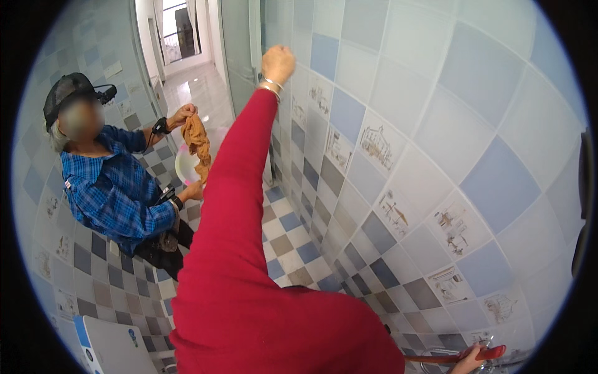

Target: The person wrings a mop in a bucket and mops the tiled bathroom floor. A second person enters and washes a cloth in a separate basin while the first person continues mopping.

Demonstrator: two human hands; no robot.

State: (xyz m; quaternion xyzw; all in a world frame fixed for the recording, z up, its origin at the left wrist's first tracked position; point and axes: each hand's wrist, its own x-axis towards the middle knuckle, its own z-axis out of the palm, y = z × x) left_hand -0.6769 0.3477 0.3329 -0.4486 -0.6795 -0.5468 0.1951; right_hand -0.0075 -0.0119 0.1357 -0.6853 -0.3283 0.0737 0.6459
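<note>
My left arm, in a red sleeve, reaches up across the view. At its end, my left hand (279, 61) is curled into a fist beside the tiled wall (324, 55); I see nothing in it. Two metal bangles (271, 86) circle that wrist. Low at the right edge, my right hand (468, 360) is closed around a long red handle (493, 352), whose bright red end sticks out past the fingers. The other end of the handle is hidden behind my red-sleeved body. Chrome fittings (486, 340) on the wall are close behind the right hand.
To the left, a person in a blue plaid shirt (117, 187) holds up a crumpled orange-brown cloth (196, 135) with both hands. Behind it is a white basin with pink trim (183, 163). A doorway (196, 89) opens beyond. A white unit with a blue edge (112, 343) stands lower left.
</note>
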